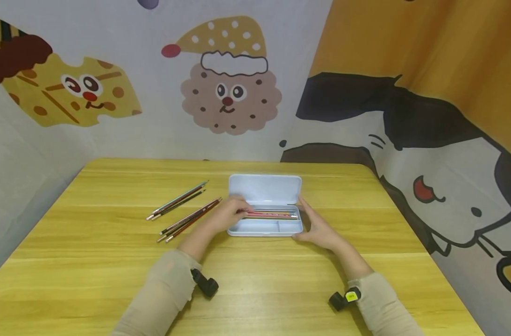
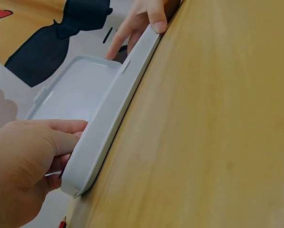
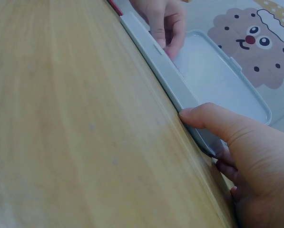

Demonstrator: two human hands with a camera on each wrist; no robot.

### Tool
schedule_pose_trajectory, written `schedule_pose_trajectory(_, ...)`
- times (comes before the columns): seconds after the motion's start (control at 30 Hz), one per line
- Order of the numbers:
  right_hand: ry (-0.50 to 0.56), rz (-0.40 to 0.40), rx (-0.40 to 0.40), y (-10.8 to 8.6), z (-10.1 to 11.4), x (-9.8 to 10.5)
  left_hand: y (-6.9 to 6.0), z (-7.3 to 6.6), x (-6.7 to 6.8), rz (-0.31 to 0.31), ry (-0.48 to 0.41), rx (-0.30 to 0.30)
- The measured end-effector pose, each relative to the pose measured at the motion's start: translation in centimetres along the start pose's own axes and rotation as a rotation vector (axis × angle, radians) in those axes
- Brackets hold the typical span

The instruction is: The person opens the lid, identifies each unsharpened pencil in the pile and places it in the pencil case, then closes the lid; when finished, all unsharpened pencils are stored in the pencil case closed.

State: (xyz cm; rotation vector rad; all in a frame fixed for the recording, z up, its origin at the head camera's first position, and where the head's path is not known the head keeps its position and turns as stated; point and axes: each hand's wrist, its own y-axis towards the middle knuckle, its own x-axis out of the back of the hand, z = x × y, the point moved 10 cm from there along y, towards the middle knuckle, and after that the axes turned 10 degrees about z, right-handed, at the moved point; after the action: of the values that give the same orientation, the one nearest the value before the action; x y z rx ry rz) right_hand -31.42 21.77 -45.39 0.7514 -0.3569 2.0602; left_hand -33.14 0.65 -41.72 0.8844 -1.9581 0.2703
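Note:
A white pencil case (image 1: 249, 227) lies on the table with its lid (image 1: 265, 188) raised at the back. In its rear compartment lie several pencils (image 1: 276, 214), red and yellow ones among them. My left hand (image 1: 229, 214) reaches in over the case's left end, pinching pencils between thumb and fingers; the case wall hides the fingertips in the left wrist view. At the right end, my right hand (image 1: 320, 232) grips the case, its thumb (image 3: 203, 115) on the front edge and the other fingers round the end and back.
Left of the case, two loose groups of pencils, a rear one (image 1: 177, 201) and a nearer one (image 1: 190, 219), lie slanted on the wooden table (image 1: 259, 289). A cartoon-printed cloth (image 1: 150, 140) hangs behind the table's far edge.

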Motion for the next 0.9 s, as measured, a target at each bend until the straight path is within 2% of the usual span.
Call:
schedule_pose_trajectory(0.23,0.006,0.002,-0.005,0.0,0.2,-0.1,0.2,0.1,-0.2,-0.004,0.015,0.012)
schedule_pose_trajectory(0.5,0.025,0.023,-0.009,-0.5,3.5,0.0,-0.3,0.1,-0.2,-0.007,0.028,0.02)
schedule_pose_trajectory(0.6,0.027,0.026,-0.005,-0.5,3.5,0.0,-0.5,0.0,-0.1,-0.02,0.03,0.023)
schedule_pose_trajectory(0.73,0.019,0.011,-0.007,-0.3,1.9,-0.1,-1.1,-0.3,0.5,-0.062,-0.005,0.02)
schedule_pose_trajectory(0.83,0.007,-0.001,-0.023,-0.1,0.3,-0.1,-1.9,-0.5,1.3,-0.109,-0.029,0.02)
schedule_pose_trajectory(0.9,0.004,-0.001,-0.027,0.0,-0.1,0.0,-2.6,-0.5,1.8,-0.129,-0.038,0.027)
